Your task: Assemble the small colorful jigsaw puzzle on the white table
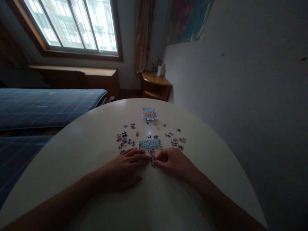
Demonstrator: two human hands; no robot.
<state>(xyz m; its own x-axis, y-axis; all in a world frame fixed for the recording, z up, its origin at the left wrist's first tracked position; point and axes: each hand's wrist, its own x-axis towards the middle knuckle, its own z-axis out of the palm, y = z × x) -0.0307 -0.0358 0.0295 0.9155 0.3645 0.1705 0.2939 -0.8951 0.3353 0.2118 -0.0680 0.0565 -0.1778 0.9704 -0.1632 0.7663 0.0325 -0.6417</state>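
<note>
A partly joined jigsaw puzzle (149,144) lies on the white table, its blue top strip carrying pale lettering. Below the strip a narrow column of joined pieces (152,157) runs toward me. My left hand (128,166) lies flat with its fingers stretched out, the fingertips touching the column's left side. From the right, my right hand (172,162) pinches a small puzzle piece (154,163) at the column's lower end, thumb against forefinger. The fingers partly cover that piece. Loose puzzle pieces (122,138) lie to the left, and more loose pieces (178,141) to the right.
A printed picture sheet (150,114) lies beyond the puzzle on the round white table (192,199). Past its edge stand a bed with a blue plaid mattress (48,106) on the left and a wooden corner shelf (156,80). A wall (252,96) rises close on the right.
</note>
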